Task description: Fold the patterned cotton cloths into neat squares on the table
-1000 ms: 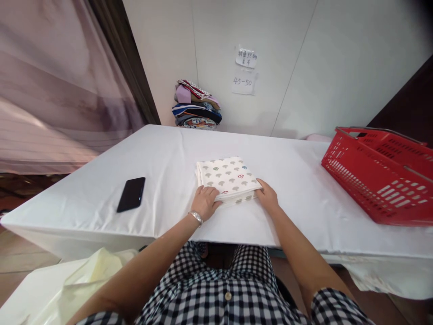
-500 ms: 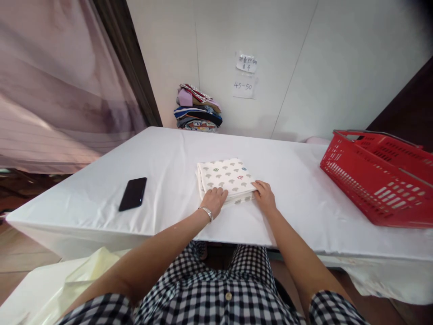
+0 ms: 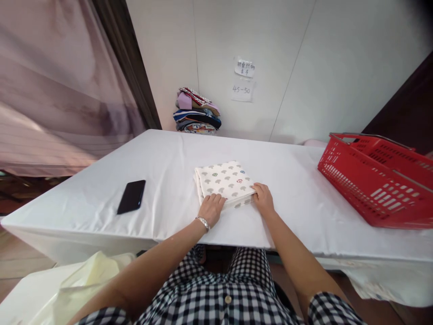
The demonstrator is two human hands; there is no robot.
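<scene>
White fabric covers the table [image 3: 284,171], which stretches across the view before a pale panelled wall [image 3: 287,40]. On its middle, near the front edge, lies a folded cloth [image 3: 225,179], cream with grey mushroom-like motifs and a few coloured ones, its layers stacked flat.

Palm down, the left hand [image 3: 211,210] lies over the cloth's near left part, fingers close together on the top layer; its thumb is hard to make out, so I cannot tell whether it pinches the edge. That forearm slants in from lower left, a silvery bracelet [image 3: 203,223] at the wrist. From lower right, the right hand [image 3: 264,199] pinches the near right corner.

Well to the left, a dark phone [image 3: 131,197] lies flat; well to the right stands a red basket [image 3: 368,189]. Beyond the table's far edge rises a pile of folded fabrics [image 3: 197,113], with two handwritten papers [image 3: 241,91] on the wall beside it. Pinkish drapery [image 3: 50,90] hangs at far left.
</scene>
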